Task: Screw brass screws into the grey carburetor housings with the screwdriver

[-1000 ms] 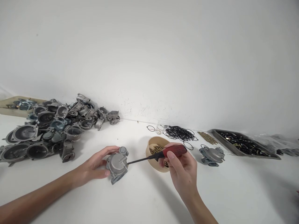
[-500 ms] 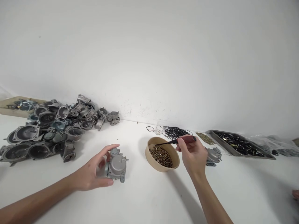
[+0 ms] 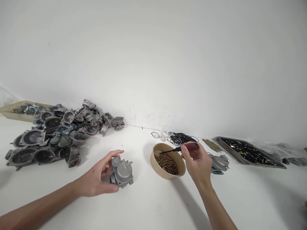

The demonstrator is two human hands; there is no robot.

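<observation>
My left hand [image 3: 96, 179] curves around a grey metal carburetor [image 3: 124, 173] on the white table, thumb at its near side and fingers behind it. The index finger stretches out over its top, and some fingertips are hidden. In my right hand [image 3: 197, 161] is a screwdriver [image 3: 191, 146] with a dark red handle and a black shaft. Its tip points left, down into a round tan bowl [image 3: 180, 171]. Many small brass-coloured screws [image 3: 168, 162] fill the bottom of that bowl.
Grey carburetor bodies [image 3: 54, 140] are piled at the left, before a tan tray [image 3: 14, 114]. Black rubber rings [image 3: 181, 139] and small brass parts [image 3: 212, 145] lie along the wall. Behind my right hand sits another carburetor [image 3: 220, 162], near a metal tray [image 3: 233, 154] of black parts.
The carburetor has turned a little within my left hand. The screwdriver tip has dipped lower, among the screws. The whole view has shifted slightly.
</observation>
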